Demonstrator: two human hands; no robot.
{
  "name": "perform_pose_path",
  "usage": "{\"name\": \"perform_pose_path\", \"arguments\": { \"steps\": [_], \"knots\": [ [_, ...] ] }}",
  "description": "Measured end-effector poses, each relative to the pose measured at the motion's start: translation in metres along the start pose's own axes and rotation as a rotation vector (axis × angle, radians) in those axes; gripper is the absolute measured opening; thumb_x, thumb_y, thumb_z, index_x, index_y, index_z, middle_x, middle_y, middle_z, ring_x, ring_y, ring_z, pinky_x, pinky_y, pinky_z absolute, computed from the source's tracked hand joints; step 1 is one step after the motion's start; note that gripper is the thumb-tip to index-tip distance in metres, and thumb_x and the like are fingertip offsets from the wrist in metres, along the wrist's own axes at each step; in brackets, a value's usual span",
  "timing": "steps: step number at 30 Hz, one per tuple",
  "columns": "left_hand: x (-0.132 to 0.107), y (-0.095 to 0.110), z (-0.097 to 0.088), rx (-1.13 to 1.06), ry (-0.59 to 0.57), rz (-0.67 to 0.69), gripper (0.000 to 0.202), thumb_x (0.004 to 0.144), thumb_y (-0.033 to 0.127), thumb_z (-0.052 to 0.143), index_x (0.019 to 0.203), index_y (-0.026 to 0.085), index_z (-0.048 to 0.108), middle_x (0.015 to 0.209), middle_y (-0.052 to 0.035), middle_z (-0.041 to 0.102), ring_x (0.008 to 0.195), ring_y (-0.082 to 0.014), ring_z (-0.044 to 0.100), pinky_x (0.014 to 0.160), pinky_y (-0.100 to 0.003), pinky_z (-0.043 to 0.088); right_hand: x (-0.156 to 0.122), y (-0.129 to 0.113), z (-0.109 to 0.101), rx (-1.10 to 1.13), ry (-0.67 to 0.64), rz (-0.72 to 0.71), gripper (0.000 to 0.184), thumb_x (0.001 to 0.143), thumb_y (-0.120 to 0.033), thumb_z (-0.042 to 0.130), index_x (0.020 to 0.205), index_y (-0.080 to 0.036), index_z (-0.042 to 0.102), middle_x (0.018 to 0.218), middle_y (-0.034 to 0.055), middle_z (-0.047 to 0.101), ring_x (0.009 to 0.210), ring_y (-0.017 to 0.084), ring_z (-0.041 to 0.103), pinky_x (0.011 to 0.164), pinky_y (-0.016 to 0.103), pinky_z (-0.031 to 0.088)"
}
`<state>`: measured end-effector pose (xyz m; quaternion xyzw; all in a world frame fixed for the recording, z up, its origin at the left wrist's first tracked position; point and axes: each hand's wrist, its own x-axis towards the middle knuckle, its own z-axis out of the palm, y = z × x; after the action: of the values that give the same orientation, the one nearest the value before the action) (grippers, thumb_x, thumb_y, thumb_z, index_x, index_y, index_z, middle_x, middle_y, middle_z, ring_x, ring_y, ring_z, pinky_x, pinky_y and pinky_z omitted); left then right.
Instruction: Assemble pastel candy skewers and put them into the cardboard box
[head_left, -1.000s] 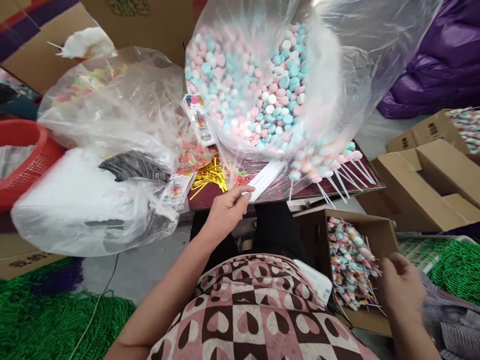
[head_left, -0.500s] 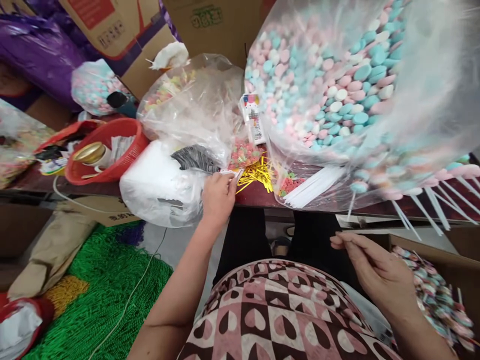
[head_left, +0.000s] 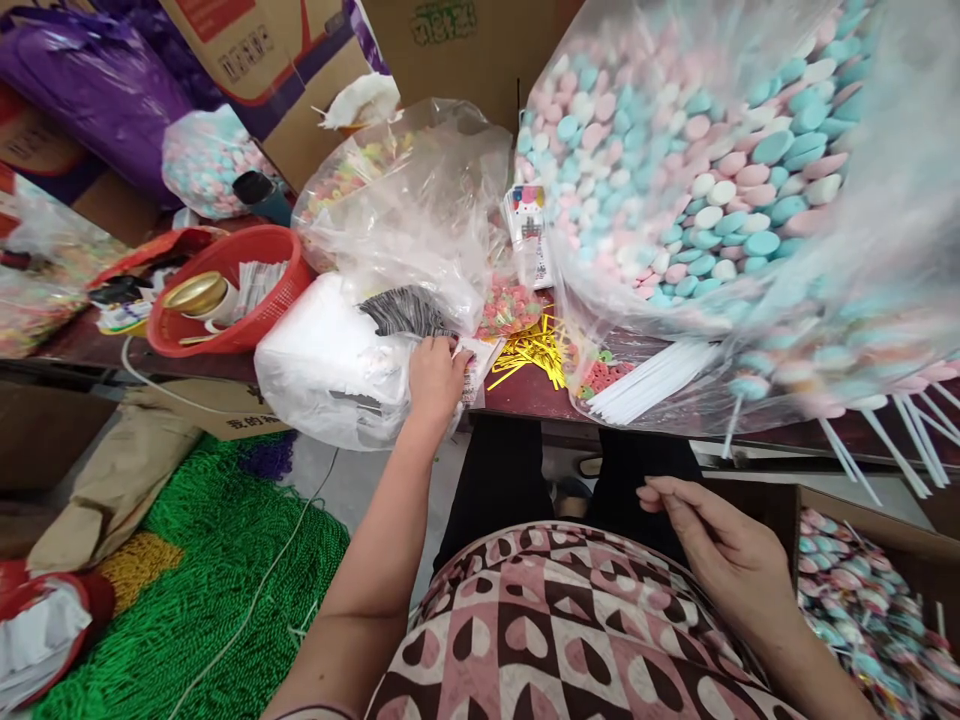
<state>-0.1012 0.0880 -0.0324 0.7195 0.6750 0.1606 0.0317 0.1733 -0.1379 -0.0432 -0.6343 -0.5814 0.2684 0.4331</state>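
Note:
My left hand [head_left: 436,378] is at the table edge, its fingers curled and closed on a small printed bag [head_left: 476,368]. Just left of it lies a clear plastic bag of white material [head_left: 322,350] with a fanned dark-striped stack [head_left: 401,312] on top. Gold twist ties [head_left: 531,355] are spread to the right of the hand, below a packet of red and green gummy candies [head_left: 510,303]. My right hand [head_left: 724,540] hovers before my body, thumb and fingertips together; anything between them is too small to make out.
A big bag of pink, blue and white marshmallows [head_left: 727,215] stands at the right, with white sticks [head_left: 652,380] in front. A red basket [head_left: 285,290] is at the left. Below right, a carton [head_left: 757,510] holds wrapped lollipops; green cord [head_left: 225,560] lies on the floor.
My left fingers have drawn in toward the dark-striped stack, and more of the printed bag shows beside them. My right hand has moved slightly left, still closed. The whole view has shifted a little.

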Motion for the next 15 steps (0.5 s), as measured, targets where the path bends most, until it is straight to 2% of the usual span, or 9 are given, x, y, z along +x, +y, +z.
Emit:
{"name": "perform_pose_path", "arguments": {
  "steps": [2, 5, 10, 13, 15],
  "knots": [
    [0.002, -0.001, 0.001, -0.011, -0.006, 0.004, 0.017, 0.092, 0.029, 0.053, 0.092, 0.017, 0.065, 0.097, -0.0114, 0.066, 0.098, -0.0255, 0.058, 0.087, -0.036, 0.041, 0.003, -0.003, 0.003, 0.022, -0.01, -0.024, 0.018, 0.091, -0.025, 0.057, 0.104, -0.027, 0.07, 0.084, 0.0024, 0.077, 0.072, 0.019, 0.074, 0.072, 0.032, 0.063],
    [0.001, -0.003, 0.0, -0.04, 0.028, -0.002, 0.019, 0.093, 0.025, 0.047, 0.084, 0.02, 0.063, 0.091, -0.0091, 0.065, 0.093, -0.0235, 0.058, 0.083, -0.034, 0.041, 0.006, -0.006, 0.006, 0.046, -0.031, -0.052, 0.019, 0.091, -0.024, 0.057, 0.103, -0.027, 0.07, 0.083, 0.0026, 0.077, 0.071, 0.019, 0.074, 0.069, 0.032, 0.064],
    [-0.01, -0.006, -0.009, -0.154, 0.182, 0.01, 0.023, 0.095, 0.027, 0.044, 0.083, 0.02, 0.062, 0.088, -0.0072, 0.062, 0.086, -0.02, 0.057, 0.08, -0.032, 0.042, 0.006, -0.007, 0.006, 0.097, -0.042, -0.026, 0.018, 0.09, -0.026, 0.058, 0.103, -0.027, 0.071, 0.084, 0.0037, 0.077, 0.07, 0.019, 0.074, 0.069, 0.032, 0.063],
    [-0.022, 0.001, -0.019, -0.312, 0.291, 0.157, 0.025, 0.097, 0.033, 0.043, 0.087, 0.02, 0.062, 0.087, -0.007, 0.063, 0.087, -0.0189, 0.058, 0.083, -0.031, 0.044, 0.011, -0.015, 0.008, 0.2, -0.041, 0.099, 0.015, 0.089, -0.03, 0.061, 0.099, -0.026, 0.072, 0.083, 0.0038, 0.077, 0.07, 0.019, 0.073, 0.071, 0.033, 0.063],
    [-0.034, 0.012, -0.026, -0.42, 0.313, 0.296, 0.027, 0.097, 0.036, 0.043, 0.09, 0.02, 0.063, 0.087, -0.0068, 0.065, 0.087, -0.0181, 0.059, 0.083, -0.031, 0.045, 0.02, -0.024, 0.011, 0.306, -0.072, 0.227, 0.017, 0.088, -0.036, 0.064, 0.097, -0.025, 0.073, 0.082, 0.0046, 0.077, 0.072, 0.019, 0.073, 0.074, 0.033, 0.062]
  ]
}}
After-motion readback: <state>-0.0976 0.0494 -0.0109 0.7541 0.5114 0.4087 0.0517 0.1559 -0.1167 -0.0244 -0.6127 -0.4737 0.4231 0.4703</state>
